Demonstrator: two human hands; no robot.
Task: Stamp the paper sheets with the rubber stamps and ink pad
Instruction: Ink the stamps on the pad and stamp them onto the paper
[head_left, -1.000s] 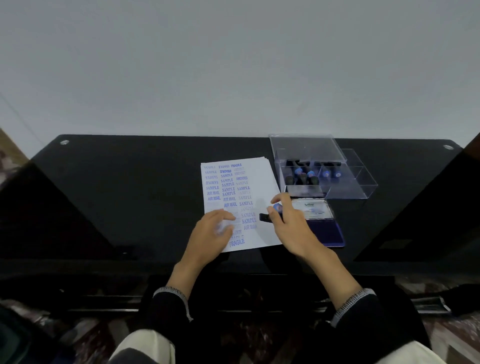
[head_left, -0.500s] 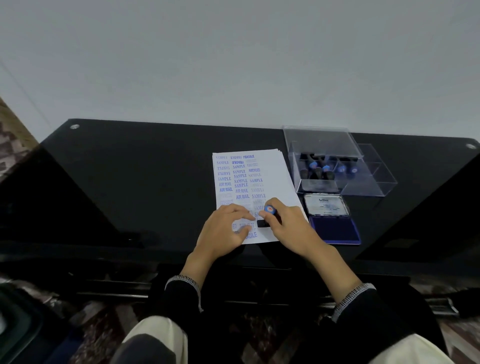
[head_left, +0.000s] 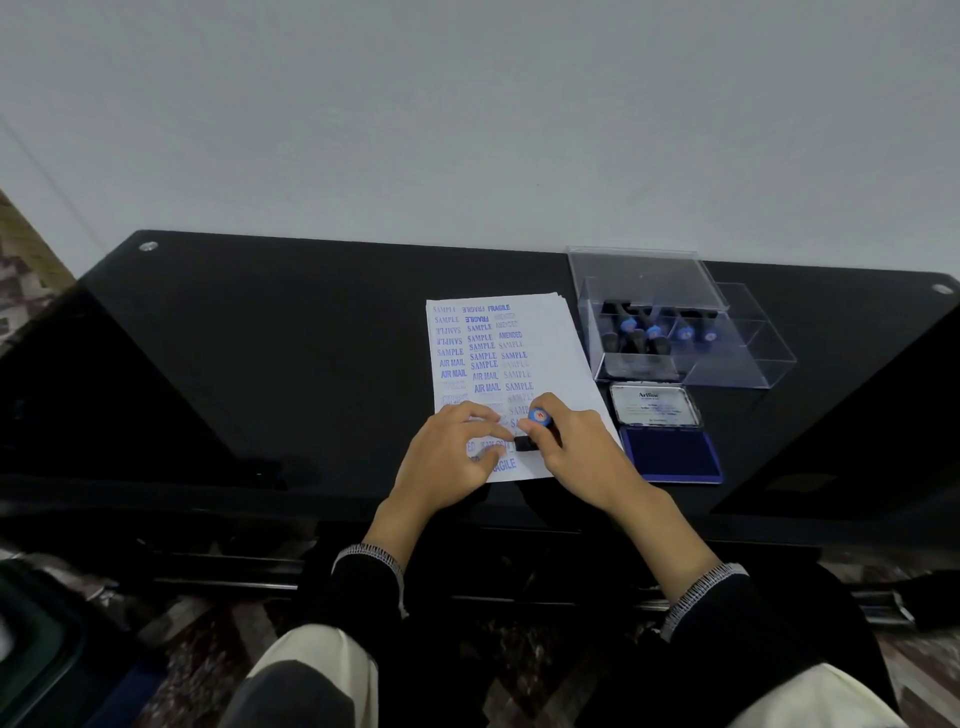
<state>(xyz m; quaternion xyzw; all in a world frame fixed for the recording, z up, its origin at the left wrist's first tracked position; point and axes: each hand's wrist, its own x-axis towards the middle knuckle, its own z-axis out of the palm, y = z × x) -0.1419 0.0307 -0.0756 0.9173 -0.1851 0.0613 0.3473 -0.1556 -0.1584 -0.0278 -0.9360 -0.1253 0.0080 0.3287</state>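
Head view of a person seated at a black glass counter (head_left: 260, 364). A stack of paper sheets (head_left: 550, 343) lies near the front edge, the top sheet carrying rows of blue impressions reading SAMPLE, FRAGILE, AMENDED and AIR MAIL. The right hand (head_left: 582, 452) grips a rubber stamp (head_left: 535, 428) with a round blue cap; its fingers are curled round the handle, and the stamp's black base sits at the lower part of the top sheet, though whether the base is pressed fully flat on the paper cannot be told from this angle. The left hand (head_left: 452, 457) rests on the lower left part of the sheet with fingers spread and only lightly bent, their tips touching the paper just beside the stamp base. To the right of the sheets lies an open ink pad (head_left: 670, 452): the dark blue pad faces up, and its hinged lid (head_left: 653, 406), bearing a printed label, lies back toward the far side. Behind the ink pad stands a clear plastic box (head_left: 727, 358) holding several more stamps (head_left: 639, 332) with blue caps in its left compartments. Dark sleeves with pale patterned cuffs cover both forearms.
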